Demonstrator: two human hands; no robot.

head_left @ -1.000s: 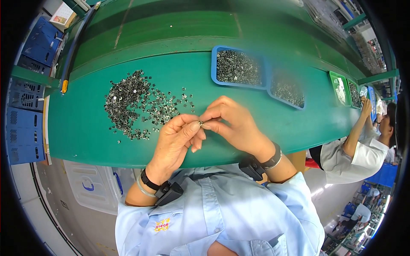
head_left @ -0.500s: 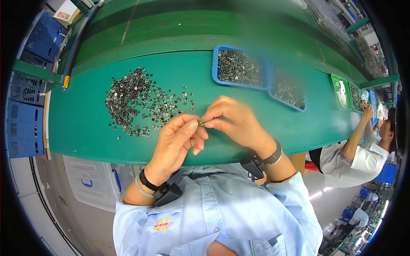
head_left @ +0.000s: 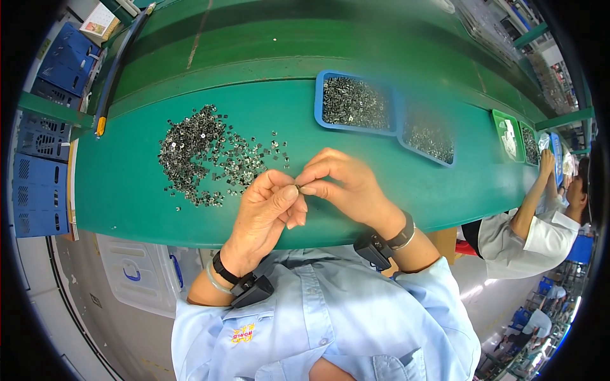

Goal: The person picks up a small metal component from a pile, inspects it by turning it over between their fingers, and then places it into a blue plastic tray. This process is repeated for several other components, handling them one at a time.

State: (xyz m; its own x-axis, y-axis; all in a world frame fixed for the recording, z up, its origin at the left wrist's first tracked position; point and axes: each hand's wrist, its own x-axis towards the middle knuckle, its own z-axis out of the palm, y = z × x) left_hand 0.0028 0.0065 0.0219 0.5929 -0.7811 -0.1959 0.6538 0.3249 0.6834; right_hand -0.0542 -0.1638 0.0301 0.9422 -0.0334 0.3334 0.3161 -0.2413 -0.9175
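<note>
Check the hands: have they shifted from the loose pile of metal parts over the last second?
No. The left hand and right hand stay pinched together just right of the pile of small metal parts, near the green table's front edge.

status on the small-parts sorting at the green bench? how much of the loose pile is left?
Done, by the look of it: both blue trays hold a layer of small metal parts. In hand: the left hand and right hand meet fingertip to fingertip on one tiny piece, too small to make out. Left: a large loose pile of metal parts lies on the green table, so plenty seems to remain.
</note>
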